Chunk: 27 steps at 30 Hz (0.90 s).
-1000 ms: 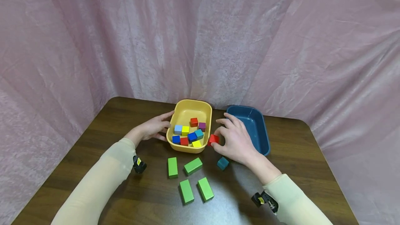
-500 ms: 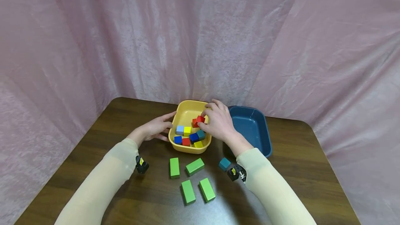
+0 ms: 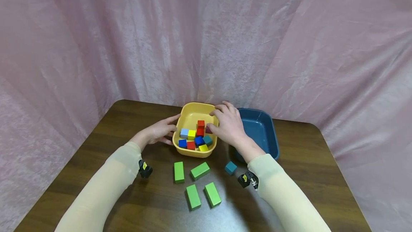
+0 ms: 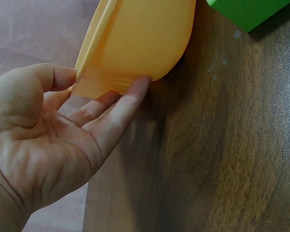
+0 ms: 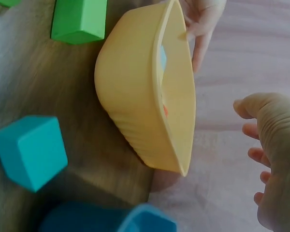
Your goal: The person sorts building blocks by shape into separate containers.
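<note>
By L hand [image 4: 53, 133]: ylw tub [image 3: 194, 113], rounded.

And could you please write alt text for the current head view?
A person's left hand touches a yellow tub of small colored cubes, while their empty right hand hovers over its right edge. Nearer on the wooden table lie four green blocks and a teal cube; a blue tub stands to the right.
</note>
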Each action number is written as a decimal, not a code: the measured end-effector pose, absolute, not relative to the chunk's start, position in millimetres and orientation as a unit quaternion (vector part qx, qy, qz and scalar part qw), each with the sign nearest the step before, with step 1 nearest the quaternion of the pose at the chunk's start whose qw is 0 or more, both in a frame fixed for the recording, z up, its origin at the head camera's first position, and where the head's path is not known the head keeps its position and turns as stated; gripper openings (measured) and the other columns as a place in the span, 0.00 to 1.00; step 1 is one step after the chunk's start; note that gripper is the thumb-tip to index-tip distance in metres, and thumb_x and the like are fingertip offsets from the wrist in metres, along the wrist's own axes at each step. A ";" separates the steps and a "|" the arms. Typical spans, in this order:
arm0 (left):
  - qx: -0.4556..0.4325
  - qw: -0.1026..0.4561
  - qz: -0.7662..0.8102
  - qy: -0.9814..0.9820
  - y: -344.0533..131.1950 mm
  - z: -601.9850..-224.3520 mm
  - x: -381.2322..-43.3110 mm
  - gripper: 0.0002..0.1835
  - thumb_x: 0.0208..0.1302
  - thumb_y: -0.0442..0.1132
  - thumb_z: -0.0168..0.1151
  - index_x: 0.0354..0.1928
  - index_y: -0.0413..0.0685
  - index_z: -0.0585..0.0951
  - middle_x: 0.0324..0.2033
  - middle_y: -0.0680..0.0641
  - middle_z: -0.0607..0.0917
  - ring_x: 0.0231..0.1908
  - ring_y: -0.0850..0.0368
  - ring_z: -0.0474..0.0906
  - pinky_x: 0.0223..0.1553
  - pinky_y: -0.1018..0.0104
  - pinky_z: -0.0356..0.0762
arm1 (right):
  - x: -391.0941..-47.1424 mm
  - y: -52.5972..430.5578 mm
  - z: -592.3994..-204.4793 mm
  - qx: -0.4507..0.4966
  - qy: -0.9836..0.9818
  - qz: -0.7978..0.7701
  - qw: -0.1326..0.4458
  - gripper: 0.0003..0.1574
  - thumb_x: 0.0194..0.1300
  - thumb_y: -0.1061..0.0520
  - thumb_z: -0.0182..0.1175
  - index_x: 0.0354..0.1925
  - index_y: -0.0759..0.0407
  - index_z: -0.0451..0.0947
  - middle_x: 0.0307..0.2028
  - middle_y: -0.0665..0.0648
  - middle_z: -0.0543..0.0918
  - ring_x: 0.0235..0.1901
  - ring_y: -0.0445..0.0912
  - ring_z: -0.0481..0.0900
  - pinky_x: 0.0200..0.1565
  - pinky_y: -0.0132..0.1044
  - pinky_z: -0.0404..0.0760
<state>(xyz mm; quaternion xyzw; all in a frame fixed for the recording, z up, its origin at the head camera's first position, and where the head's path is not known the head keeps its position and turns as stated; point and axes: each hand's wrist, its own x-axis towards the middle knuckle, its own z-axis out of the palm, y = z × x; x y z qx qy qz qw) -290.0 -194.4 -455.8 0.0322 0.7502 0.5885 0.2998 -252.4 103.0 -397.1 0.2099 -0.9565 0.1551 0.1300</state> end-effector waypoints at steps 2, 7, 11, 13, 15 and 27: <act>0.029 0.299 0.587 0.752 -196.2 -455.9 -290.0 0.39 0.78 0.39 0.50 0.83 0.70 0.47 0.73 0.36 0.64 0.62 0.39 0.75 0.48 0.48 0.85 | -249.5 106.6 -395.0 0.215 -0.954 0.157 0.137 0.25 0.64 0.42 0.69 0.55 0.51 0.85 0.65 0.57 0.75 0.74 0.56 0.54 0.72 0.59 0.53; 0.029 0.297 0.587 0.753 -199.7 -456.5 -289.9 0.39 0.77 0.39 0.50 0.82 0.70 0.47 0.73 0.36 0.64 0.61 0.39 0.76 0.47 0.48 0.85 | -241.5 113.4 -389.1 0.233 -0.947 0.156 0.158 0.24 0.63 0.43 0.71 0.54 0.51 0.85 0.65 0.58 0.76 0.74 0.57 0.55 0.72 0.61 0.54; 0.030 0.297 0.589 0.751 -200.2 -456.7 -290.0 0.39 0.77 0.39 0.51 0.82 0.70 0.47 0.73 0.36 0.65 0.61 0.39 0.76 0.47 0.48 0.85 | -234.7 118.5 -384.3 0.245 -0.940 0.159 0.178 0.24 0.62 0.43 0.72 0.53 0.51 0.86 0.64 0.57 0.77 0.74 0.56 0.55 0.71 0.61 0.55; 0.030 0.297 0.588 0.751 -200.0 -456.3 -289.7 0.39 0.78 0.39 0.50 0.83 0.70 0.47 0.73 0.36 0.65 0.61 0.39 0.76 0.47 0.48 0.85 | -231.2 121.2 -382.2 0.250 -0.937 0.158 0.188 0.24 0.62 0.42 0.71 0.52 0.51 0.86 0.63 0.57 0.77 0.74 0.56 0.56 0.71 0.61 0.55; 0.031 0.297 0.587 0.752 -199.8 -455.9 -289.7 0.39 0.78 0.39 0.50 0.83 0.70 0.47 0.73 0.36 0.65 0.61 0.39 0.76 0.47 0.48 0.85 | -227.0 123.8 -379.8 0.250 -0.935 0.155 0.196 0.23 0.62 0.42 0.71 0.52 0.51 0.86 0.63 0.56 0.77 0.74 0.56 0.56 0.71 0.61 0.55; 0.022 0.298 0.590 0.750 -196.9 -455.8 -287.9 0.39 0.78 0.39 0.51 0.83 0.70 0.47 0.72 0.36 0.66 0.60 0.40 0.77 0.47 0.48 0.85 | -197.9 149.1 -395.5 0.260 -0.933 0.129 0.212 0.23 0.61 0.41 0.71 0.50 0.50 0.86 0.64 0.58 0.77 0.74 0.58 0.57 0.71 0.61 0.55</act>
